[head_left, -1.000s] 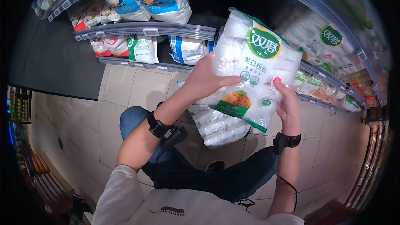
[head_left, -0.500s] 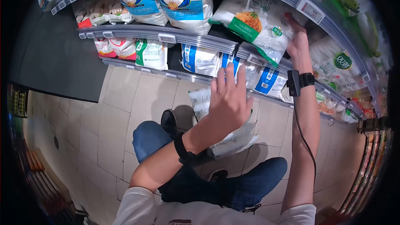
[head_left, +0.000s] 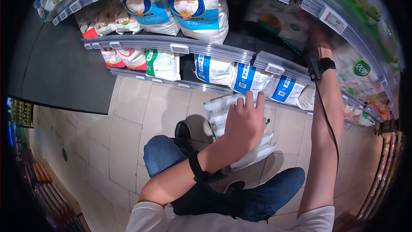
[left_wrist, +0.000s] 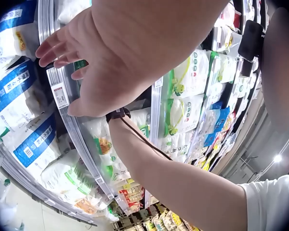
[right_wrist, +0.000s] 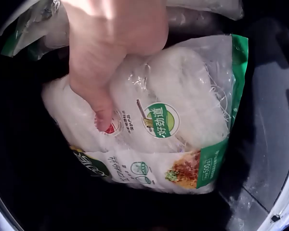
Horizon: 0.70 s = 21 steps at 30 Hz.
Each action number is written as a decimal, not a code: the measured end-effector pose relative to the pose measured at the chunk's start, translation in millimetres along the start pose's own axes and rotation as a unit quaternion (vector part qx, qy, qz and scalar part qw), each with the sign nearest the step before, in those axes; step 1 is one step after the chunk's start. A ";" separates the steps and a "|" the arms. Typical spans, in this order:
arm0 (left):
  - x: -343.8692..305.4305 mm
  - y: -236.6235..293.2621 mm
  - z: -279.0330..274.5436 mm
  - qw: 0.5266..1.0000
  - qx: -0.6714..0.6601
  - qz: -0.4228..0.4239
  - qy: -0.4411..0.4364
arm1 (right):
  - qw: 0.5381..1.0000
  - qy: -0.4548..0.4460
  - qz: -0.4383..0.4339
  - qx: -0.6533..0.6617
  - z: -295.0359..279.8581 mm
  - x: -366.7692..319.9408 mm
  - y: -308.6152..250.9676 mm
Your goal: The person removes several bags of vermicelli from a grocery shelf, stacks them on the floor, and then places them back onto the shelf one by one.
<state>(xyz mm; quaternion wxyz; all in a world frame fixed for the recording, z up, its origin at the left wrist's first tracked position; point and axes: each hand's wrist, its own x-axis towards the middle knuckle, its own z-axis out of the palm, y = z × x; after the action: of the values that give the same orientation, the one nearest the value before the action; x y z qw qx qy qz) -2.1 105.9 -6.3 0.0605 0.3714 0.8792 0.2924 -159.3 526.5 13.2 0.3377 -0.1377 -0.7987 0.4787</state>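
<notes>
One pack [right_wrist: 173,120] is placed on the shelf [head_left: 214,48]; others are left on the floor.
The pack is gripped deep in the shelf by the right hand [right_wrist: 111,53]; the left hand [head_left: 244,124], fingers straight and empty, is held over the floor packs [head_left: 255,154], judged not yet shelved.

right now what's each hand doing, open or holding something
Left hand: open, fingers straight, above the bags on the floor.
Right hand: holding the vermicelli bag, thumb on its front.

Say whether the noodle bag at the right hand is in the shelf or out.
In: the noodle bag lies inside the dark shelf, right hand holding it.
</notes>
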 end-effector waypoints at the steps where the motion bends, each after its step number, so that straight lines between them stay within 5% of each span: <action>1: -1.5 -1.0 0.7 1.000 0.002 -0.002 -0.006 | 1.000 0.000 -0.005 -0.016 -0.9 1.3 0.8; 21: -18.6 -6.2 -16.1 0.999 -0.016 0.041 -0.025 | 0.927 -0.008 -0.106 -0.359 34.6 2.2 18.1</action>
<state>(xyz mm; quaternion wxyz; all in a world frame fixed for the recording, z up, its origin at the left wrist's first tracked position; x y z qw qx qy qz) 2.2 82.2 1.4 0.0759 0.4134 0.8566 0.2993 -186.1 513.6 -12.3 0.3082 -0.1608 -0.9296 0.1228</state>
